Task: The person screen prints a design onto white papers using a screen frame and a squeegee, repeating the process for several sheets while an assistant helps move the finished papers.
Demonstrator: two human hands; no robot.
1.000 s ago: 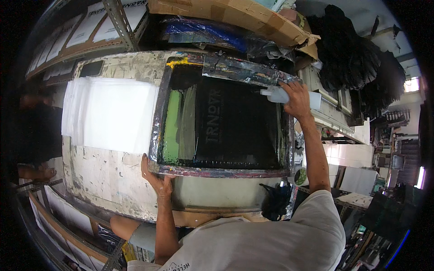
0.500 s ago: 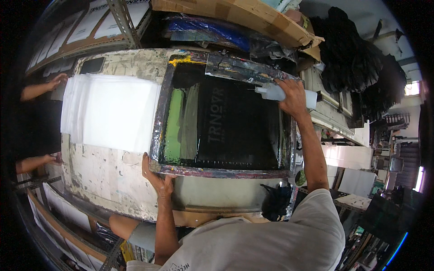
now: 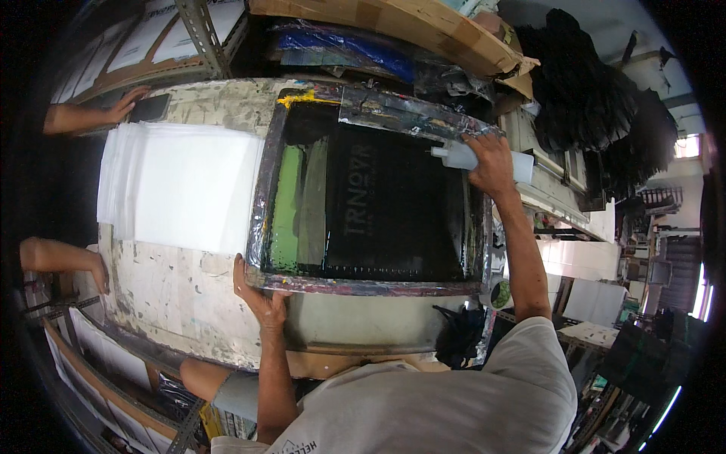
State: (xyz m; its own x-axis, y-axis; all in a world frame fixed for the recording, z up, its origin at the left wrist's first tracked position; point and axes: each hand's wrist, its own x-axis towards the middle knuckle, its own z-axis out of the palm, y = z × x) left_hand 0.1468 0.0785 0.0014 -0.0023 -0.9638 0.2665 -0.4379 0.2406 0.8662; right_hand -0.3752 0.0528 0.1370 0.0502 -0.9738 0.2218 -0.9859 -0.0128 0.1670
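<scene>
A dark-meshed screen-printing frame point(image 3: 363, 286) lies on a paint-flecked table point(image 3: 170, 303). Its mesh point(image 3: 408, 204) is black with pale lettering and a green strip down the left. My left hand point(image 3: 263, 301) is at the near left corner, touching it with fingers stretched and thumb apart. Over the far right of the mesh, my right hand point(image 3: 491, 163) is closed around a whitish squeeze bottle point(image 3: 457, 156), tilted nearly flat with its nozzle toward the left. Left of the frame is a stack of white sheets point(image 3: 185, 185).
Another person's hands, one point(image 3: 128, 104) beside a dark rectangular pad point(image 3: 150, 108), one point(image 3: 100, 272) at the table's left edge, reach in. A black crumpled cloth point(image 3: 460, 333) lies near right. Cardboard point(image 3: 423, 30) and plastic-wrapped bundles point(image 3: 348, 53) line the far side. Racks stand at left.
The squeeze bottle in my right hand has shifted slightly right. The other person's far hand moved from the sheets up to the pad; their near hand changed pose. My left hand stays put.
</scene>
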